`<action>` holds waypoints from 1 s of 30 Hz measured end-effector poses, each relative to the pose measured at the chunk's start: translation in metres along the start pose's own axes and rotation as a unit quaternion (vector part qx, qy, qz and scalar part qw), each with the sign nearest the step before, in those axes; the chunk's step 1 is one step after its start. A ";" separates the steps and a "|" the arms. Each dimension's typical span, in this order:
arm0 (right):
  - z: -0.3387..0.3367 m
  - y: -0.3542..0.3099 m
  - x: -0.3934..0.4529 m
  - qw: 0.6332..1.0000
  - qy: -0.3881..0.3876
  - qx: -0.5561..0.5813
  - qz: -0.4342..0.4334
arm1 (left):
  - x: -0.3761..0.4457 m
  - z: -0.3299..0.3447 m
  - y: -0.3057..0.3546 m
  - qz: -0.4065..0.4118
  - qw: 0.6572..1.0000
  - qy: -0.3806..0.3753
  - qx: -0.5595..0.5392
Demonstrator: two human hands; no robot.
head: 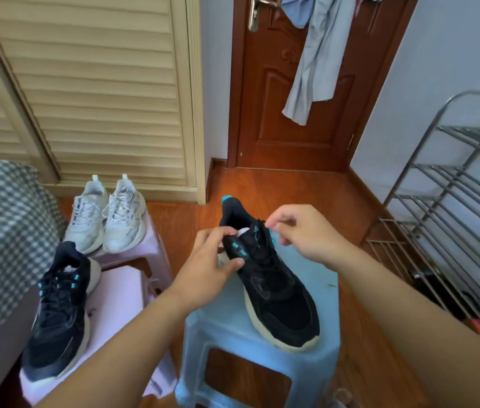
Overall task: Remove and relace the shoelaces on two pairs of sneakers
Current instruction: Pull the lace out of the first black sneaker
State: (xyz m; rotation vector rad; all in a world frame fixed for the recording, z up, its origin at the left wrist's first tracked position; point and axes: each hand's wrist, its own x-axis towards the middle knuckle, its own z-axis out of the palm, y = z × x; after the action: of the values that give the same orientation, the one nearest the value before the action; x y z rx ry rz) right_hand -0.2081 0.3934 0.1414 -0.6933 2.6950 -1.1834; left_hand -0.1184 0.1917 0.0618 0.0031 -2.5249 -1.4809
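Black sneaker [274,278] sits on the blue stool [262,328] at 6 o'clock. My left hand [212,257] grips its collar; my right hand [297,231] fingers pinch the lace [262,223] at the tongue. Best drawn out slowly, shoe held firm.

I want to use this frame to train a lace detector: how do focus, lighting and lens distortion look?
Head view: even daylight, no harsh shadows; a soft sheen on the wooden floor. Wide-angle bending shows on the metal rack and louvred doors. The whole frame is slightly soft, so black laces on the black sneaker barely separate between the left hand and right hand.
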 end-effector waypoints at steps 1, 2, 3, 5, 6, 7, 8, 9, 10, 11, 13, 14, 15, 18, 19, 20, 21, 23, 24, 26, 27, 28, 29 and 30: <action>0.005 0.005 -0.012 0.999 -0.023 -0.045 -0.017 | 0.001 -0.001 -0.002 0.009 1.000 -0.001 0.000; 0.011 0.010 -0.021 0.995 -0.031 -0.087 -0.036 | 0.002 -0.002 -0.005 0.016 1.000 -0.001 0.000; 0.017 0.016 -0.027 0.992 -0.021 -0.116 -0.055 | 0.003 -0.003 -0.008 0.021 1.000 0.001 -0.006; 0.030 0.025 -0.034 0.987 0.024 -0.137 -0.084 | 0.002 -0.002 -0.011 0.024 0.999 0.008 -0.021; 0.036 0.027 -0.036 0.984 0.044 -0.139 -0.102 | 0.001 -0.001 -0.012 0.026 0.999 0.010 -0.023; 0.040 0.028 -0.037 0.980 0.056 -0.147 -0.126 | 0.001 -0.001 -0.012 0.028 0.999 0.009 -0.018; 0.044 0.027 -0.038 0.974 0.059 -0.160 -0.152 | 0.000 0.000 -0.012 0.029 1.000 0.007 -0.005; 0.046 0.026 -0.038 0.967 0.056 -0.175 -0.175 | 0.000 0.001 -0.013 0.032 0.999 0.006 0.008; 0.048 0.025 -0.038 0.962 0.053 -0.187 -0.190 | 0.000 0.002 -0.014 0.037 0.999 0.006 0.017; 0.050 0.022 -0.037 0.960 0.048 -0.195 -0.195 | 0.000 0.002 -0.015 0.041 0.999 0.006 0.019; 0.051 0.019 -0.036 0.961 0.037 -0.196 -0.191 | 0.001 0.002 -0.017 0.055 0.998 0.005 0.029; 0.051 0.019 -0.036 0.963 0.030 -0.189 -0.187 | 0.001 0.003 -0.017 0.068 0.997 0.007 0.043; 0.051 0.018 -0.036 0.970 0.023 -0.166 -0.174 | 0.001 0.003 -0.016 0.082 0.995 0.009 0.058; 0.047 0.018 -0.036 0.995 -0.001 -0.029 -0.097 | 0.005 0.002 -0.013 0.103 0.991 0.017 0.080; 0.045 0.019 -0.036 0.996 -0.015 0.003 -0.085 | 0.006 0.001 -0.013 0.106 0.991 0.019 0.082; 0.044 0.019 -0.037 0.996 -0.029 0.016 -0.085 | 0.007 0.000 -0.013 0.106 0.990 0.019 0.088; 0.043 0.019 -0.039 0.995 -0.042 0.019 -0.092 | 0.008 -0.001 -0.013 0.106 0.990 0.017 0.097; 0.045 0.017 -0.039 0.994 -0.056 -0.009 -0.096 | 0.008 -0.002 -0.013 0.106 0.988 0.018 0.114; 0.047 0.014 -0.039 0.994 -0.054 -0.041 -0.089 | 0.007 -0.002 -0.012 0.108 0.987 0.020 0.120; 0.057 0.007 -0.040 0.991 -0.020 -0.113 -0.073 | 0.006 0.000 -0.011 0.114 0.986 0.019 0.120; 0.063 0.003 -0.042 0.988 0.009 -0.131 -0.080 | 0.006 -0.001 -0.011 0.116 0.986 0.016 0.115; 0.066 0.000 -0.044 0.987 0.029 -0.129 -0.097 | 0.007 -0.001 -0.012 0.117 0.987 0.014 0.111; 0.067 -0.001 -0.047 0.985 0.027 -0.116 -0.122 | 0.007 -0.003 -0.013 0.116 0.987 0.015 0.111; 0.066 0.000 -0.050 0.983 0.000 -0.104 -0.152 | 0.008 -0.006 -0.015 0.110 0.987 0.018 0.114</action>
State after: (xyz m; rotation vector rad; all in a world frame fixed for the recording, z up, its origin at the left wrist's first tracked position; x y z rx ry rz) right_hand -0.1448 0.3718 0.0922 -1.1696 2.8116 -0.9588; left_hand -0.1266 0.1788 0.0532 -0.2030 -2.5549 -1.0946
